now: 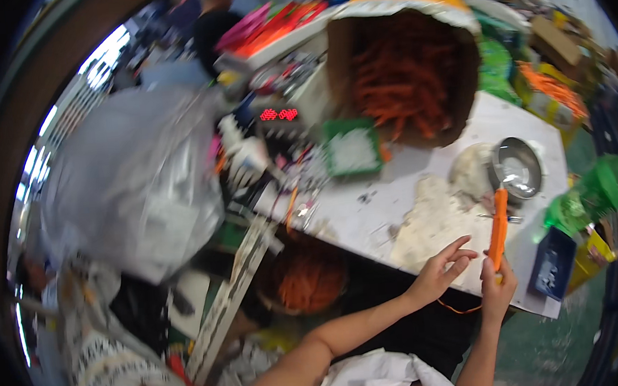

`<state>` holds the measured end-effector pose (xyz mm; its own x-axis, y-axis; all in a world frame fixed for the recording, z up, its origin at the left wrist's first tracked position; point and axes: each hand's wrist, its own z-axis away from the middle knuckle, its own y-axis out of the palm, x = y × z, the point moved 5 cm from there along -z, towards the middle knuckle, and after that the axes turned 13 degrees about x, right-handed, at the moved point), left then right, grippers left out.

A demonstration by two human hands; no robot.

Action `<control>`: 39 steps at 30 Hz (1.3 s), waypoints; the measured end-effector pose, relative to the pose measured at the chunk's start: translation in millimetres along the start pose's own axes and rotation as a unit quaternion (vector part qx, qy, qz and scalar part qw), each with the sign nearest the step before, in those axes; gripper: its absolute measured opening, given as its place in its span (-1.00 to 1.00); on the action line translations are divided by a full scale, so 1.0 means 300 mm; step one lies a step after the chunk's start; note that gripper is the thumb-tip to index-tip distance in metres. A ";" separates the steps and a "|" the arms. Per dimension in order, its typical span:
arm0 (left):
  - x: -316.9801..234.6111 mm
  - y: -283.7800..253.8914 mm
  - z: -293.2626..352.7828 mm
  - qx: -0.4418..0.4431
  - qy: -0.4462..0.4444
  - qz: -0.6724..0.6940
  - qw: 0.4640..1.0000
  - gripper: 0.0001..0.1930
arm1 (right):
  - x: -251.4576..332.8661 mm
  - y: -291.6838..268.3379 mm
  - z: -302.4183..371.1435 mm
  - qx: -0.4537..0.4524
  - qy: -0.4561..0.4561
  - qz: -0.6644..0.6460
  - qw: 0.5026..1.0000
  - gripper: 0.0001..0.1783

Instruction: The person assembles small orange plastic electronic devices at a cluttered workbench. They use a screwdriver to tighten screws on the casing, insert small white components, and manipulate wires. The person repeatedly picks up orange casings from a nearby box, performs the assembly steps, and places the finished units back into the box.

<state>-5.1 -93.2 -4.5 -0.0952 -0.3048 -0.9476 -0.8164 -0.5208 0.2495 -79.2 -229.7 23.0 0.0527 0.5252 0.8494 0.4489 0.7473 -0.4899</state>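
Observation:
My right hand is closed around the lower end of a long, slim orange plastic piece, which points away from me. Its far end meets the rim of a round steel bowl in the picture; whether the two touch, I cannot tell. Just to the left, my left hand has its fingers stretched out over the table edge, with nothing seen in it. Under both hands lies a cream-coloured, worn patch on the white table.
A large open carton full of orange pieces lies at the back. Near it stands a green tray of small white parts. At right are a green bottle and a blue bin. A bulging plastic bag fills the left.

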 end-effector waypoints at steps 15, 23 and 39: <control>0.196 -0.436 0.916 -0.516 -0.170 -0.305 0.782 -0.28 | 0.164 0.252 0.202 0.221 -0.091 0.055 0.970 -0.68; -0.495 -0.406 0.120 -0.132 0.139 -0.717 0.670 -0.71 | 0.180 0.205 0.200 0.197 -0.098 0.028 0.975 -0.79; -0.215 -0.525 -0.429 0.222 -0.099 -0.932 0.268 -0.73 | 0.132 0.093 0.244 0.144 -0.057 0.001 0.988 -0.87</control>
<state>202.9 -94.2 42.9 0.7214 0.2260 0.6546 0.4667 0.5397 -0.7007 -129.9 -158.3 28.7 -0.0558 0.5568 0.8287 0.1759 0.8225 -0.5408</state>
